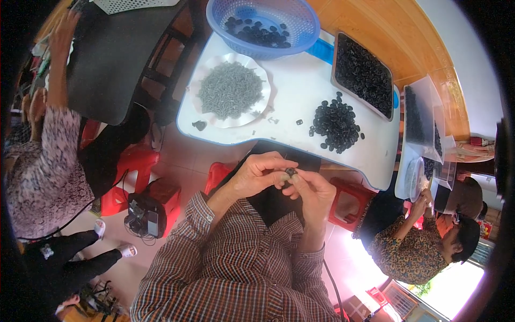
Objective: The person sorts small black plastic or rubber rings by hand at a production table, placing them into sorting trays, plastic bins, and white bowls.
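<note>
Strong daylight comes from the near right, where a bright opening [450, 292] burns out to white and spreads a pinkish glare over the nearby floor [354, 255]. The white bench [289, 102] is bright and fairly evenly lit, with soft, weak shadows, while the dark bench [110, 59] at far left shows only a dull sheen. Straight edges bow toward the rim, people at the sides look stretched and softer, and the corners fall to black. The left hand [260, 174] and right hand [314, 192] are reasonably clear; the small dark piece [291, 172] between their fingertips shows little detail.
</note>
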